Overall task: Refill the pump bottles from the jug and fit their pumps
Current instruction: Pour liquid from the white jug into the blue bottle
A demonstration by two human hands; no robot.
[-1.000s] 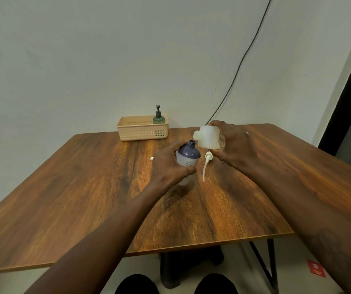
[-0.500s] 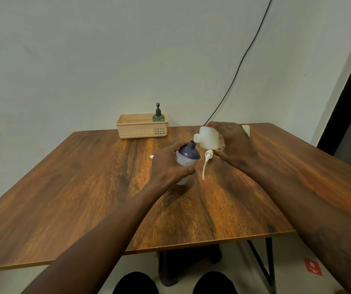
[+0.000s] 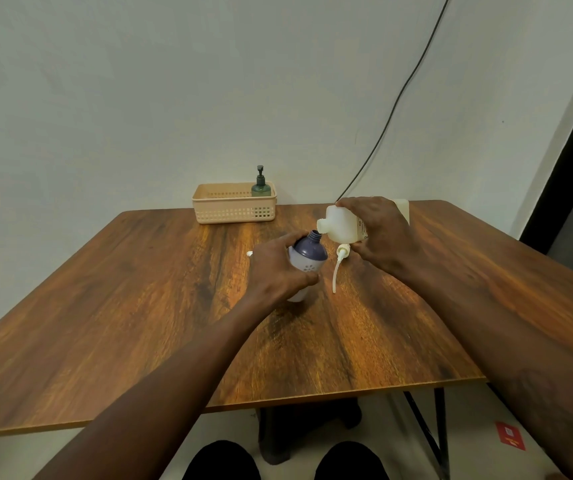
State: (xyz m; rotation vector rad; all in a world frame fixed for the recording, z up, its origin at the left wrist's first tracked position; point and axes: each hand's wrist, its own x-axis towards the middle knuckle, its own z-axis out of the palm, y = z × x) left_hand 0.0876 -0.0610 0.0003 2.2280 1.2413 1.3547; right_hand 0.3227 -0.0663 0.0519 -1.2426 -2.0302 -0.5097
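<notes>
The jug (image 3: 342, 226) has tipped, spout reaching the bottle (image 3: 307, 258) mouth.

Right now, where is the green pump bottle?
The green pump bottle stands in the right end of the beige basket, at the table's far edge by the wall.

Both forearms are bare from the lower edge of the view up to the wrists, with no sleeve showing on either. The left hand (image 3: 278, 268) and the right hand (image 3: 380, 233) are bare too: no glove, and no watch or band at the wrists. Faint darker markings show on the right forearm (image 3: 538, 386) near the lower right corner of the view, too blurred to make out. Two dark rounded shapes, the knees (image 3: 221, 460) in dark clothing, show beneath the near edge of the surface.
</notes>
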